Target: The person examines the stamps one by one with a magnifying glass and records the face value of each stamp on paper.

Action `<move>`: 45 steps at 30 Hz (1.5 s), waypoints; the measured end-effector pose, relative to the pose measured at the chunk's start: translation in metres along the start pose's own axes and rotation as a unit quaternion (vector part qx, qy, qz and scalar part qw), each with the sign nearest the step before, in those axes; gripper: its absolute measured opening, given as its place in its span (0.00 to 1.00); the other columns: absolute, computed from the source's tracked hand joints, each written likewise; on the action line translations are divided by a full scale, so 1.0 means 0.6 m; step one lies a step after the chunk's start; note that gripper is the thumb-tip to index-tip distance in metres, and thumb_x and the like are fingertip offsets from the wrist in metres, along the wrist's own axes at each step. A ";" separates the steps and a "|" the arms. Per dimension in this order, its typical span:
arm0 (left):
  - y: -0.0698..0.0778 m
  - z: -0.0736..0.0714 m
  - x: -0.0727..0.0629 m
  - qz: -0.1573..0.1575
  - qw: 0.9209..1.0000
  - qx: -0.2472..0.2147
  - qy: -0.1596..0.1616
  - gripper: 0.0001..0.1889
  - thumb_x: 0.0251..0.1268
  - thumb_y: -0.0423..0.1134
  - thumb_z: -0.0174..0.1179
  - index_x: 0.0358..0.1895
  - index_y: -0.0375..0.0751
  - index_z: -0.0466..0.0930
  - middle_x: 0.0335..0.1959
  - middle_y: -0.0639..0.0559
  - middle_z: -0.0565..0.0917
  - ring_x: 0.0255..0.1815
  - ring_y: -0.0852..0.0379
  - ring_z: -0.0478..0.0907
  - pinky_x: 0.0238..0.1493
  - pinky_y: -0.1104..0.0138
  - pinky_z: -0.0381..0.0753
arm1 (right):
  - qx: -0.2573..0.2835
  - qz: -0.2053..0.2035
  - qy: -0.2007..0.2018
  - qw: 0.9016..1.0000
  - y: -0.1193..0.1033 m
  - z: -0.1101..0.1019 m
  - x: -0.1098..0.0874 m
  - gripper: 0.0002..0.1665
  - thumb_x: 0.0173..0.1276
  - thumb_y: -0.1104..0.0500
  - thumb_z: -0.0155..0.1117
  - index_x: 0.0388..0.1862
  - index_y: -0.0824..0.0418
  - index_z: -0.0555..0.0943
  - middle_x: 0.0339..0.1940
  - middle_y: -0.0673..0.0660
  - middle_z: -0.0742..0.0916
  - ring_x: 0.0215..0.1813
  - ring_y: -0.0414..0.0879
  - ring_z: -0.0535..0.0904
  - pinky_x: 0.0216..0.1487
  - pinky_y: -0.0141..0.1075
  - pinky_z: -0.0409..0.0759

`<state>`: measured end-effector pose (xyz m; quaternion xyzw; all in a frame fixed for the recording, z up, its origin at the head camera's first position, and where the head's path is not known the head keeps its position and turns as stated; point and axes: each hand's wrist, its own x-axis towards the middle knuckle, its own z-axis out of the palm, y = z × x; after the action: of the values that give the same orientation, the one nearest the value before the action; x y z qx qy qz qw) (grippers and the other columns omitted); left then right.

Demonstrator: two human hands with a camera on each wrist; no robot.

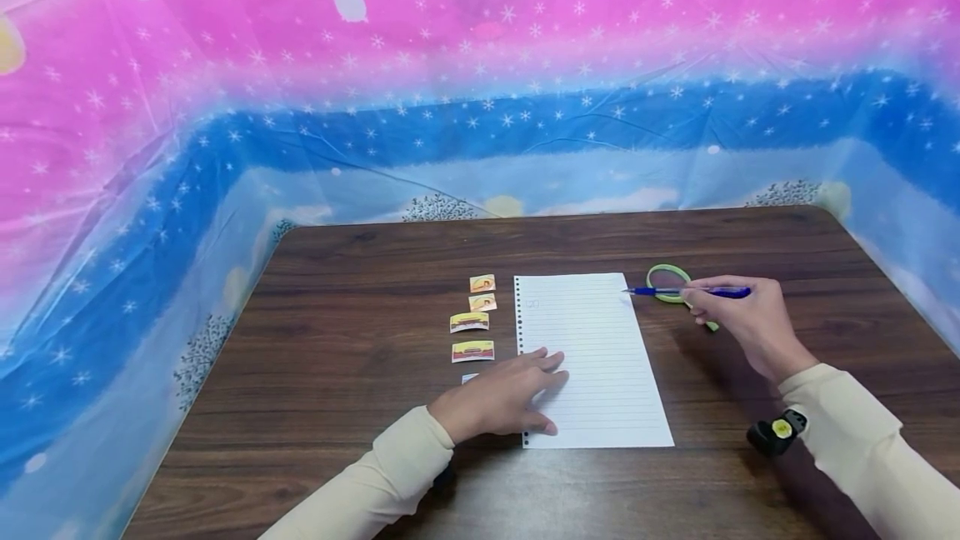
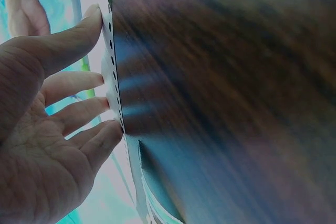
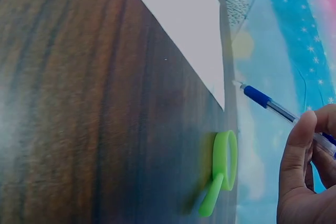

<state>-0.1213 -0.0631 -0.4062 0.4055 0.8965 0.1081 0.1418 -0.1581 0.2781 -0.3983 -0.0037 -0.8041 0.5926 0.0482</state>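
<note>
A lined sheet of paper (image 1: 592,357) with punched holes down its left edge lies on the table, a small faint drawing near its top left. My left hand (image 1: 506,390) rests with spread fingers on the sheet's lower left; in the left wrist view its fingertips (image 2: 113,129) touch the holed margin. My right hand (image 1: 750,323) pinches a blue ballpoint pen (image 1: 647,292) between thumb and fingers, its tip over the sheet's upper right corner. In the right wrist view the pen (image 3: 257,96) is held above the table. Below it lies a green magnifying glass (image 3: 216,182).
Left of the sheet, several small picture cards stand in a column, among them a yellow and red card (image 1: 472,351) and an orange one (image 1: 482,282). The lowest card is partly hidden by the left hand. A snowflake-patterned cloth (image 1: 480,123) hangs behind the brown table (image 1: 337,340).
</note>
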 end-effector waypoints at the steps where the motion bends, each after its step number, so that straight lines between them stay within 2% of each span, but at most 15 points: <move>1: 0.000 0.000 0.000 0.000 1.000 0.000 0.000 0.36 0.62 0.51 0.71 0.71 0.41 0.73 0.76 0.42 0.65 0.78 0.44 0.59 0.75 0.60 0.60 | -0.004 0.004 0.001 1.000 -0.001 0.000 0.001 0.23 0.67 0.54 0.74 0.50 0.71 0.85 0.33 0.54 0.91 0.31 0.44 0.86 0.35 0.34 0.85; 6: 0.000 -0.001 -0.001 -0.002 1.000 -0.003 -0.002 0.36 0.62 0.51 0.71 0.72 0.41 0.73 0.77 0.42 0.65 0.78 0.44 0.58 0.76 0.60 0.60 | -0.007 0.026 0.000 1.000 -0.010 0.003 0.010 0.22 0.68 0.52 0.73 0.50 0.69 0.83 0.30 0.51 0.88 0.31 0.41 0.83 0.36 0.36 0.86; 11: 0.001 -0.001 -0.001 -0.006 1.000 -0.003 -0.004 0.37 0.62 0.51 0.71 0.72 0.41 0.73 0.77 0.43 0.64 0.79 0.45 0.58 0.75 0.60 0.60 | 0.082 0.033 -0.018 0.996 -0.020 0.010 0.021 0.16 0.70 0.59 0.70 0.46 0.71 0.80 0.31 0.54 0.88 0.32 0.43 0.85 0.36 0.37 0.87; 14: 0.001 -0.001 -0.001 -0.007 1.000 -0.003 -0.005 0.37 0.62 0.52 0.71 0.72 0.42 0.72 0.77 0.44 0.64 0.79 0.46 0.58 0.75 0.61 0.60 | 0.123 0.029 -0.033 0.991 -0.025 0.016 0.028 0.19 0.71 0.59 0.69 0.48 0.75 0.79 0.33 0.56 0.89 0.34 0.46 0.88 0.38 0.38 0.87; 18: 0.001 -0.001 -0.001 -0.005 1.000 -0.001 -0.006 0.36 0.62 0.52 0.71 0.72 0.41 0.72 0.77 0.43 0.64 0.79 0.45 0.57 0.75 0.61 0.60 | 0.097 0.024 -0.050 0.994 -0.028 0.022 0.036 0.24 0.70 0.57 0.70 0.52 0.77 0.79 0.35 0.56 0.90 0.36 0.47 0.88 0.41 0.39 0.87; 22: 0.001 -0.002 0.000 -0.002 1.000 0.000 -0.006 0.36 0.63 0.51 0.71 0.72 0.41 0.73 0.77 0.43 0.64 0.79 0.45 0.58 0.75 0.61 0.60 | 0.067 0.007 -0.063 0.996 -0.028 0.033 0.045 0.22 0.71 0.58 0.69 0.50 0.77 0.79 0.35 0.58 0.90 0.36 0.46 0.87 0.39 0.38 0.87; 25: 0.001 -0.003 0.000 -0.003 1.000 -0.004 -0.006 0.36 0.63 0.51 0.71 0.72 0.41 0.73 0.77 0.43 0.65 0.79 0.45 0.58 0.75 0.61 0.60 | 0.099 0.000 -0.080 0.992 -0.028 0.042 0.052 0.20 0.72 0.60 0.67 0.49 0.78 0.79 0.34 0.60 0.89 0.34 0.47 0.87 0.39 0.38 0.87; 28: 0.001 -0.003 0.000 -0.003 1.000 -0.005 -0.007 0.36 0.63 0.51 0.71 0.72 0.41 0.73 0.77 0.43 0.64 0.79 0.45 0.58 0.76 0.61 0.60 | 0.133 -0.001 -0.102 0.986 -0.029 0.051 0.057 0.15 0.73 0.61 0.66 0.48 0.74 0.81 0.34 0.59 0.89 0.34 0.48 0.88 0.40 0.39 0.87; 30: 0.001 -0.003 0.000 -0.003 1.000 -0.005 -0.008 0.36 0.63 0.51 0.71 0.72 0.41 0.73 0.77 0.43 0.64 0.79 0.45 0.58 0.76 0.61 0.60 | 0.131 -0.005 -0.112 0.985 -0.029 0.056 0.059 0.14 0.72 0.61 0.68 0.48 0.73 0.83 0.35 0.57 0.90 0.35 0.48 0.88 0.41 0.39 0.87; 35: 0.001 -0.003 0.001 -0.002 1.000 -0.003 -0.009 0.36 0.63 0.51 0.70 0.72 0.41 0.72 0.77 0.43 0.64 0.79 0.45 0.58 0.76 0.60 0.60 | 0.099 -0.008 -0.120 0.988 -0.027 0.071 0.065 0.17 0.70 0.61 0.69 0.47 0.75 0.82 0.38 0.58 0.90 0.36 0.48 0.88 0.42 0.38 0.87; 40: 0.000 -0.003 0.001 -0.003 1.000 -0.004 -0.007 0.36 0.62 0.51 0.71 0.72 0.42 0.73 0.77 0.43 0.65 0.79 0.45 0.58 0.75 0.60 0.60 | 0.075 0.001 -0.122 0.990 -0.025 0.090 0.073 0.19 0.74 0.59 0.65 0.51 0.76 0.80 0.40 0.61 0.89 0.39 0.49 0.88 0.44 0.39 0.87; 45: -0.001 -0.002 0.001 -0.004 1.000 -0.009 -0.008 0.36 0.62 0.51 0.71 0.72 0.42 0.73 0.77 0.44 0.65 0.79 0.46 0.58 0.75 0.60 0.61 | 0.051 -0.008 -0.128 0.990 -0.025 0.105 0.078 0.20 0.70 0.58 0.70 0.51 0.75 0.82 0.39 0.61 0.90 0.40 0.54 0.88 0.44 0.38 0.87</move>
<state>-0.1227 -0.0632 -0.4053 0.4018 0.8959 0.1128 0.1527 -0.2091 0.2166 -0.3992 0.0810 -0.7722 0.6282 -0.0504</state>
